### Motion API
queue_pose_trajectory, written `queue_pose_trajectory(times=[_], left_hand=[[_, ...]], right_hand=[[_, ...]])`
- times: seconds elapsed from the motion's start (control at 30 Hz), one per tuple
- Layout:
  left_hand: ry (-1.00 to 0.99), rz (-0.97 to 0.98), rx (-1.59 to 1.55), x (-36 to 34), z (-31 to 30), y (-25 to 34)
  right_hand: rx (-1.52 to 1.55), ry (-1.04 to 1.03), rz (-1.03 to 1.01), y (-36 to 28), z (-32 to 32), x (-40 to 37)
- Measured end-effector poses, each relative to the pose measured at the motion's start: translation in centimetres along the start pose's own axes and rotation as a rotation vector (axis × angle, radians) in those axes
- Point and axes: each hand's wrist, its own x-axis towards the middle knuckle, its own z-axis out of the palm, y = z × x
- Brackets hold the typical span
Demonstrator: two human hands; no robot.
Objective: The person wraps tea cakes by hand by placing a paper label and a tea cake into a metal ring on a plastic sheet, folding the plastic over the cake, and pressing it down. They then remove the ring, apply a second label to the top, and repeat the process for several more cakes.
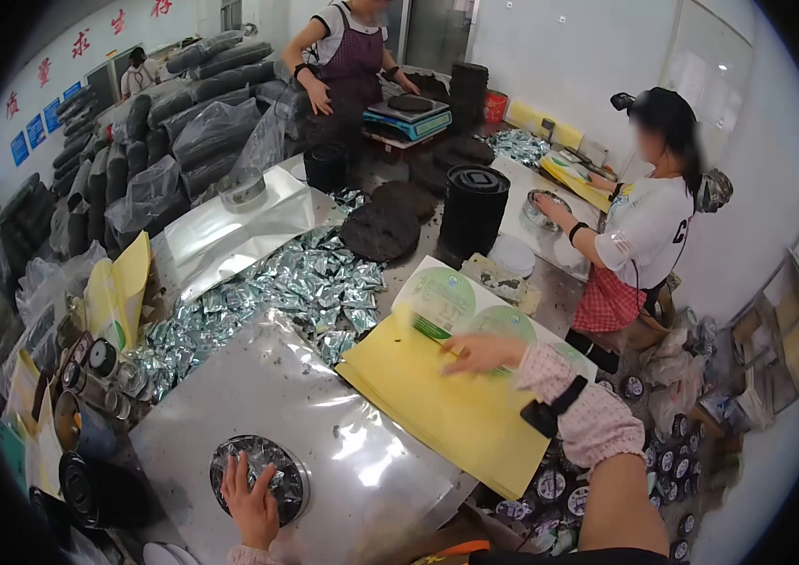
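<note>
My left hand (250,497) lies with its fingers spread over a round metal ring (298,508), and crinkled silver foil shows inside it. The ring sits on a shiny metal sheet (230,395) on the table. My right hand (489,353) is over a stack of yellow paper (456,405), its fingers near the far edge and smeared by motion. I cannot tell whether they grip the paper. Beyond that edge lies a white sheet printed with round green labels (437,292). A dark watch (540,417) is on my right wrist.
Small silver-green foil packets (277,282) are heaped behind the metal sheet. Dark pressed discs (379,233) and a black stack (475,212) stand farther back. One person works at a scale (409,122), another at the right side. Round tins (550,485) cover the floor at right.
</note>
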Motion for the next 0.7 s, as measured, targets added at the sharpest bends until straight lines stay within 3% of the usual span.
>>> queue_pose_trajectory(times=[0.07,0.17,0.27,0.3,0.4,0.53,0.63,0.7], left_hand=[[-0.019,-0.004,0.012,-0.5,-0.1,0.0],[-0.027,-0.011,0.010,-0.1,-0.1,0.3],[-0.038,-0.015,0.014,-0.4,-0.3,0.2],[-0.046,-0.025,0.020,-0.4,-0.3,0.2],[-0.041,-0.018,0.025,-0.1,0.2,0.1],[-0.037,-0.008,0.016,-0.3,-0.3,0.2],[-0.015,-0.001,0.021,-0.5,0.1,-0.3],[-0.007,0.003,0.020,-0.5,0.3,-0.4]], right_hand=[[0.309,-0.432,-0.027,-2.9,1.6,-2.3],[0.003,0.762,-0.106,2.5,3.2,0.2],[-0.448,0.959,-0.092,7.9,3.5,3.7],[-0.262,0.590,0.051,5.8,4.3,3.6],[-0.671,0.662,0.016,2.1,9.0,2.7],[-0.266,0.498,0.407,4.9,3.1,2.8],[-0.574,0.598,0.324,7.8,8.0,2.9],[-0.727,0.552,-0.044,3.9,13.3,-4.3]])
